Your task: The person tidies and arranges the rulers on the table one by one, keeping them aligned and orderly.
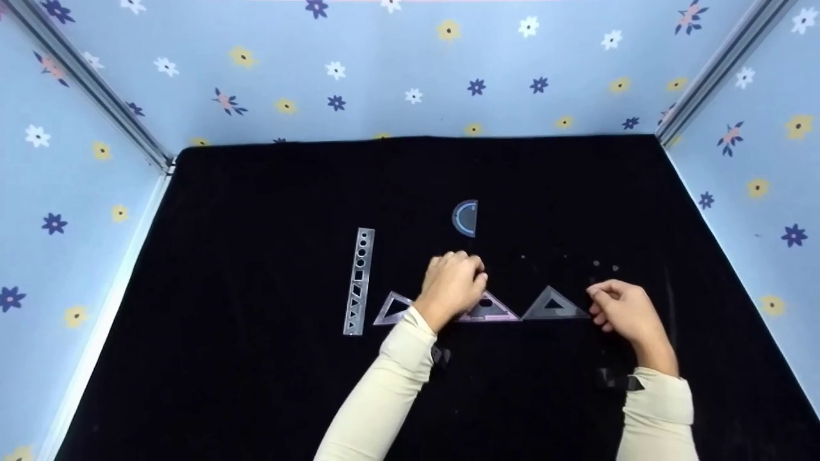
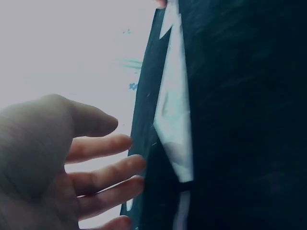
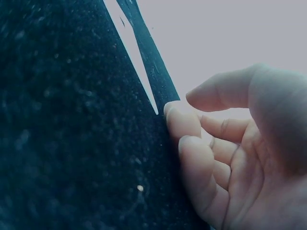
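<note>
My left hand (image 1: pixel 452 282) hovers over the pink-tinted triangular set square (image 1: pixel 492 312), partly covering it. In the left wrist view its fingers (image 2: pixel 108 182) are loosely bent, with nothing between them and the thumb. A clear set square (image 1: pixel 387 312) lies left of that wrist, its right part hidden. My right hand (image 1: pixel 624 310) is beside the right tip of a greyish set square (image 1: pixel 567 312). Its fingers curl loosely and a gap shows below the thumb in the right wrist view; they hold nothing. The three set squares form a row, long edges toward me.
A clear template ruler (image 1: pixel 359 282) with cut-out shapes lies upright left of the row. Beyond the left hand is a blue-edged protractor (image 1: pixel 466 218), its straight side facing right. Black cloth (image 1: pixel 256 256) covers the table, with flowered panels (image 1: pixel 384 70) at the back and sides.
</note>
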